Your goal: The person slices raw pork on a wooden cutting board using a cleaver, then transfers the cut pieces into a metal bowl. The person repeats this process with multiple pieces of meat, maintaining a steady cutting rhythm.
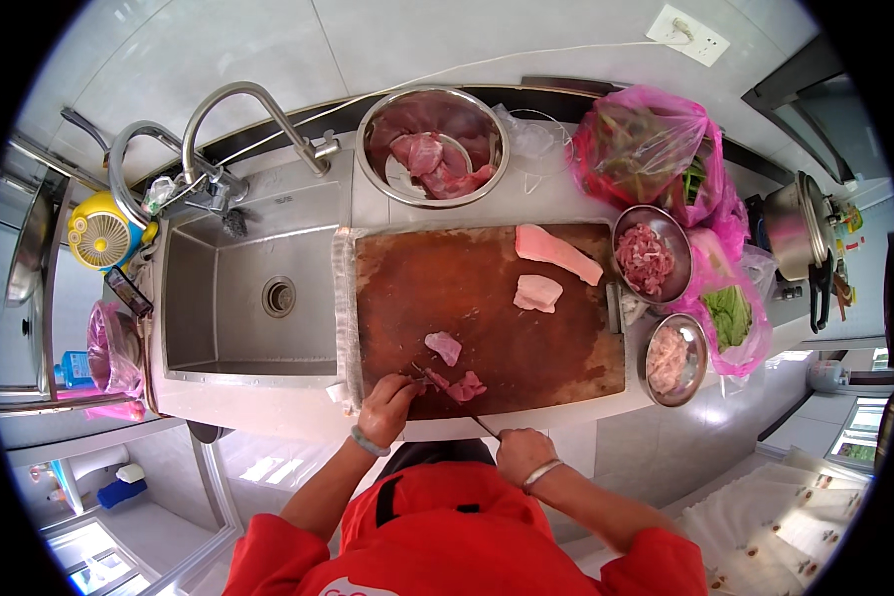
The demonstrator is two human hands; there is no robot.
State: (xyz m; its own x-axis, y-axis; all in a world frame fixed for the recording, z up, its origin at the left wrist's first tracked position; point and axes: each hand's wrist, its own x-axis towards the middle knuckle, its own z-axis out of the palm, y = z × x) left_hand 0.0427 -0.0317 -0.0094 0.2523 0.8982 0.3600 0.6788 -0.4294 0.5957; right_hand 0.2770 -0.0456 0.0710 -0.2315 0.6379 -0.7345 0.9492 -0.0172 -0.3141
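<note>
My right hand (526,455) is closed round the handle of a knife (486,427), whose thin blade points at the front edge of a brown wooden cutting board (566,348). At the board's front left, my left hand (386,407) has its fingers pinched together at the end of a small strip of red meat (437,379). Cut red meat (465,387) lies just right of those fingertips. A paler meat piece (443,347) rests a little farther back. Toward the far right of the board are a long strip of pork with rind (558,252) and a shorter pale chunk (537,293).
Left of the board is a steel sink (209,328) with a curved tap (258,94). A large steel bowl (368,164) of meat stands behind. On the right are two small bowls (652,212) (700,389) of cut meat and pink bags (636,119) of greens.
</note>
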